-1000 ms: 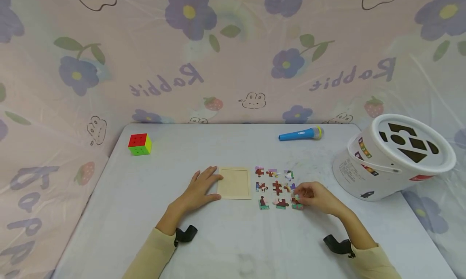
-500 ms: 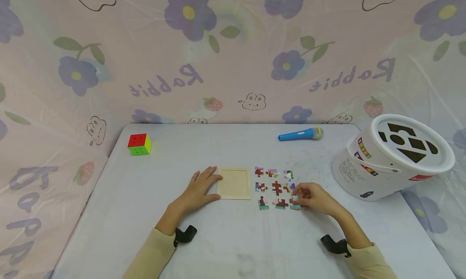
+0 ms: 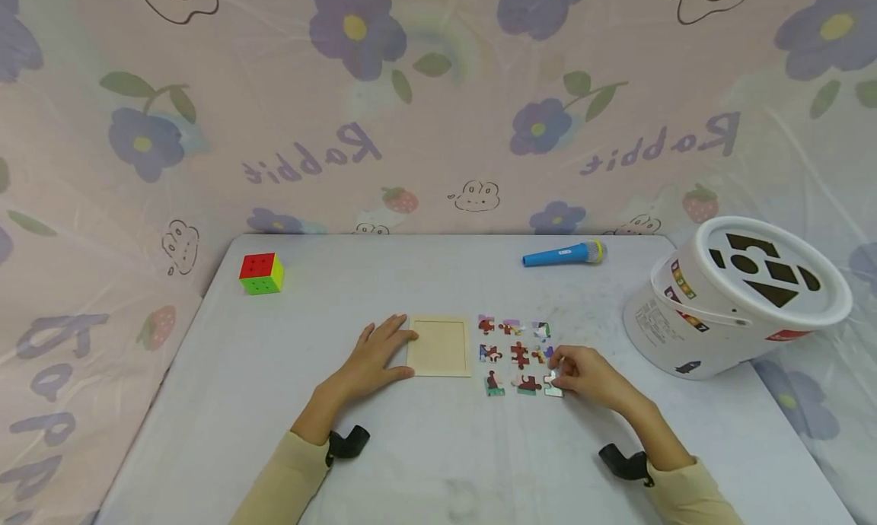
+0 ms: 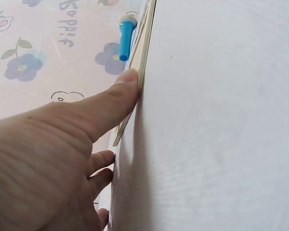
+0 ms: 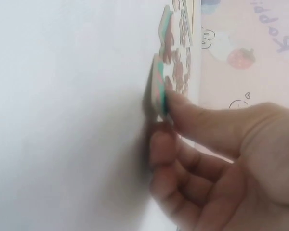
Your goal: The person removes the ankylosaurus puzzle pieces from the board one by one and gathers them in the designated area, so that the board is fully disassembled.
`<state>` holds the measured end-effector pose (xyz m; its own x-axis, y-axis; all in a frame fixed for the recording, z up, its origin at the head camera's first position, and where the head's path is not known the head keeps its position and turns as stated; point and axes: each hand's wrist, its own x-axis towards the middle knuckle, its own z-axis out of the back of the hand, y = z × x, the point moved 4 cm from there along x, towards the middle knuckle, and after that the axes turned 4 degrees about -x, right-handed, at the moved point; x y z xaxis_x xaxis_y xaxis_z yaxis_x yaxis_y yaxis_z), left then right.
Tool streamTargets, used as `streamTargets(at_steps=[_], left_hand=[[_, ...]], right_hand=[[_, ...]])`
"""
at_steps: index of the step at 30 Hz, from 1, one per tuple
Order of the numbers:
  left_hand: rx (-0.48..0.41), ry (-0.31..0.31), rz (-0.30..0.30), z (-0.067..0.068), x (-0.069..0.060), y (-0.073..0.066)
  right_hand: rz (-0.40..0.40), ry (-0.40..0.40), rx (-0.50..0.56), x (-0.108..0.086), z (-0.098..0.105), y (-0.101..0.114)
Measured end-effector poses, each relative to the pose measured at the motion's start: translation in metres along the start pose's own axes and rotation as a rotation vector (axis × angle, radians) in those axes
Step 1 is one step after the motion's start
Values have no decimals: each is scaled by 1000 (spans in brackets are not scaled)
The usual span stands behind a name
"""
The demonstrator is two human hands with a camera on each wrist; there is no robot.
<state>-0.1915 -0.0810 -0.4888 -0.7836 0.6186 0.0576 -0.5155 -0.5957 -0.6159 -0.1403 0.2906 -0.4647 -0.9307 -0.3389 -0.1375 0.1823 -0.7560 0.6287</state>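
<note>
My right hand pinches the lower right jigsaw puzzle piece between thumb and fingers. In the right wrist view this puzzle piece shows a green edge, and its near side looks raised off the table. The other puzzle pieces lie apart in rows, in brown, purple and green. To their left is a square pale wooden puzzle tray with a thin rim. My left hand rests at the tray's left side with fingers spread. Its thumb touches the tray's edge in the left wrist view.
A red and green puzzle cube sits at the back left of the white table. A blue toy microphone lies at the back. On the right stands a white bucket with shape holes in its lid.
My right hand has shifted slightly left with the lower right puzzle piece. That piece's face now looks pale with glare, as if tilted. My left hand and the tray stay put.
</note>
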Motion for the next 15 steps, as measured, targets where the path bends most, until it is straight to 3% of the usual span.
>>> streamTargets(at_steps=[15], left_hand=[[5, -3, -11, 0, 0, 1]], right_hand=[[-27, -94, -156, 2, -2, 4]])
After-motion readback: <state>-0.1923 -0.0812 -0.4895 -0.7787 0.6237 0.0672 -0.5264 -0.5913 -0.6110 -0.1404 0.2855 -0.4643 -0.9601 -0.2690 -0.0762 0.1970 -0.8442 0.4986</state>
